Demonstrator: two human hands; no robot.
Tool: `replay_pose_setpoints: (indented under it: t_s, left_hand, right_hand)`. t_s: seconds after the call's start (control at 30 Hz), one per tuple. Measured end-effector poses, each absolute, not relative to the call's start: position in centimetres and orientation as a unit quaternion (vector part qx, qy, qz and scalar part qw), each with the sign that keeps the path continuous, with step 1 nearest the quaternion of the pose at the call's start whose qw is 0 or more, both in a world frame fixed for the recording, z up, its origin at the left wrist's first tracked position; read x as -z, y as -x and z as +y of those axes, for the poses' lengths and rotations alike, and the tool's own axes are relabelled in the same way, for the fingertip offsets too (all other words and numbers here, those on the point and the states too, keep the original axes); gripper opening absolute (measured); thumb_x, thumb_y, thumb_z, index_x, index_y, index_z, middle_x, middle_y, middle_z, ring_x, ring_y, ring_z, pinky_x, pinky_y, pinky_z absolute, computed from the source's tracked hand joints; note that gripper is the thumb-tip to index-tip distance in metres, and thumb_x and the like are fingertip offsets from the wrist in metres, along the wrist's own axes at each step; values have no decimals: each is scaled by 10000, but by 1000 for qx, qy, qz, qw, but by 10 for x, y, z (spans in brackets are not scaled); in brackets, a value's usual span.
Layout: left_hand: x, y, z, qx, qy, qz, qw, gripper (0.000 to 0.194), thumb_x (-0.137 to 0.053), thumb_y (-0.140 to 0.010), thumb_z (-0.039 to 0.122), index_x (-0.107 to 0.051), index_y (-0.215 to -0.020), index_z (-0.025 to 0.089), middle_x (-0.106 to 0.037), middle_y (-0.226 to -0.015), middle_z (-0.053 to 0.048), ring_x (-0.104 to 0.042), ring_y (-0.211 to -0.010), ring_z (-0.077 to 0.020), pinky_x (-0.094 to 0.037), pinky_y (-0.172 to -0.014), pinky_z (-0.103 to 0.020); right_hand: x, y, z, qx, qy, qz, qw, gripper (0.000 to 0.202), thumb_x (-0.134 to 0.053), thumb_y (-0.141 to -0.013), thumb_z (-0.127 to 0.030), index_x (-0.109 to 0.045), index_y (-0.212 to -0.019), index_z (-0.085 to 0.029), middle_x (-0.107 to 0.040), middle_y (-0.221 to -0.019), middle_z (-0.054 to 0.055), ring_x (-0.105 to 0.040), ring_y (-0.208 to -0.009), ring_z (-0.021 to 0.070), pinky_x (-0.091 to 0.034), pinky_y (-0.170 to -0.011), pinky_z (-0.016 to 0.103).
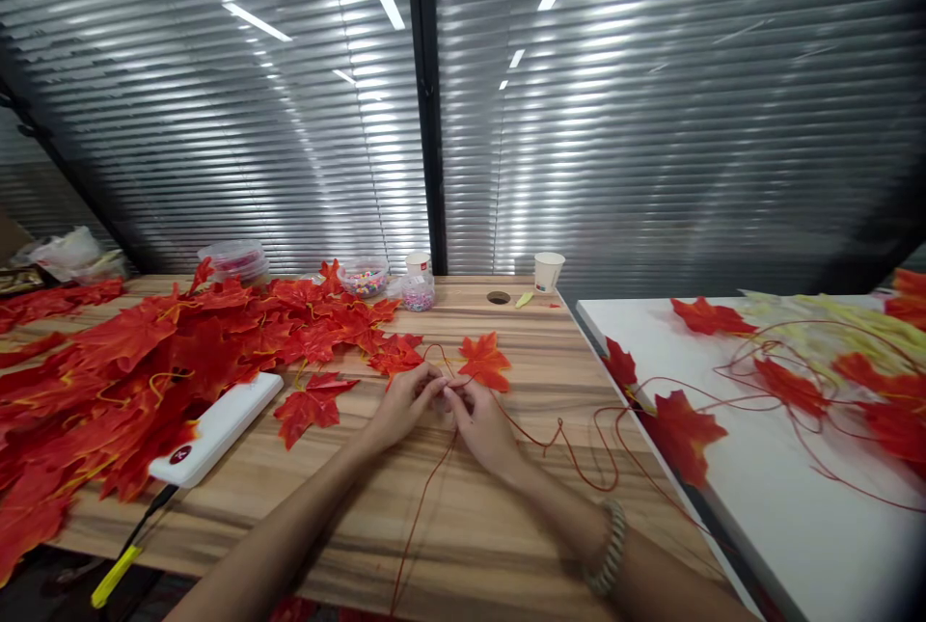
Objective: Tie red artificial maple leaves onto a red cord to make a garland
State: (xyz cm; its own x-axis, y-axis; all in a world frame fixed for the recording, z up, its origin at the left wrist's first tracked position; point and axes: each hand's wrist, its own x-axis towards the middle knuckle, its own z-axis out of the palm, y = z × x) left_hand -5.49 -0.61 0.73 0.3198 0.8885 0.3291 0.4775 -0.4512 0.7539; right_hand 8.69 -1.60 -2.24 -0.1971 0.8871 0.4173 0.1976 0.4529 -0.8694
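Observation:
My left hand [414, 402] and my right hand [478, 418] meet over the middle of the wooden table, fingertips pinched together. Between them runs a thin red cord [426, 487], one end trailing down past the table's front edge and the rest looping off to the right. Just beyond my right fingers lies an orange-red maple leaf [486, 362], beside the cord; whether it is tied on I cannot tell. Another red leaf [397, 354] lies behind my left hand. The exact spot where the fingertips grip the cord is partly hidden.
A heap of red artificial leaves [209, 342] covers the left side, around a white power strip [217, 429]. Tubs of beads [364, 277] and a paper cup [549, 271] stand at the back. On the right, a white table [781, 526] bears more leaves and tangled cord.

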Motion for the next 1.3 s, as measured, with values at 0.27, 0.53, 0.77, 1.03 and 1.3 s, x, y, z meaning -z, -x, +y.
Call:
replay_pose_setpoints:
  t_s: [0.27, 0.53, 0.77, 1.03, 1.3]
  left_hand:
    - [-6, 55, -6, -377, -763, 448, 275, 211, -422, -839, 308, -499, -722, 149, -524, -599, 15, -487, -527, -91, -388, -535, -195]
    - [-6, 56, -5, -373, -768, 447, 265, 224, -403, -843, 307, -495, -709, 152, -514, -581, 19, -479, -522, -93, -382, -535, -198]
    - [-5, 57, -4, -377, -766, 446, 267, 217, -412, -836, 306, -488, -701, 155, -518, -577, 18, -486, -518, -99, -379, -530, -201]
    - [-2, 58, -3, -368, -768, 448, 271, 224, -410, -840, 311, -501, -713, 150, -525, -589, 13, -491, -529, -101, -377, -538, -203]
    - [-4, 57, -3, -370, -769, 445, 272, 241, -411, -841, 321, -502, -702, 147, -516, -575, 15, -487, -511, -99, -375, -521, -200]
  right_hand:
    - [22, -88, -16, -342, 401, -698, 485, 164, -421, -851, -256, -558, -836, -168, -616, -716, 34, -573, -660, 151, -447, -640, 257]
    - [25, -87, -15, -348, 394, -699, 485, 189, -416, -860, -284, -570, -852, -175, -616, -718, 34, -568, -673, 147, -436, -669, 256]
    - [25, -87, -15, -366, 390, -699, 475, 178, -427, -853, -275, -570, -878, -172, -612, -716, 31, -565, -672, 146, -433, -653, 250]
    - [24, -87, -15, -370, 391, -698, 473, 171, -428, -851, -281, -558, -848, -171, -602, -675, 21, -558, -617, 141, -426, -614, 244]
    - [20, -88, -16, -355, 393, -707, 468, 181, -410, -857, -277, -548, -807, -171, -577, -640, 15, -538, -585, 134, -411, -589, 231]
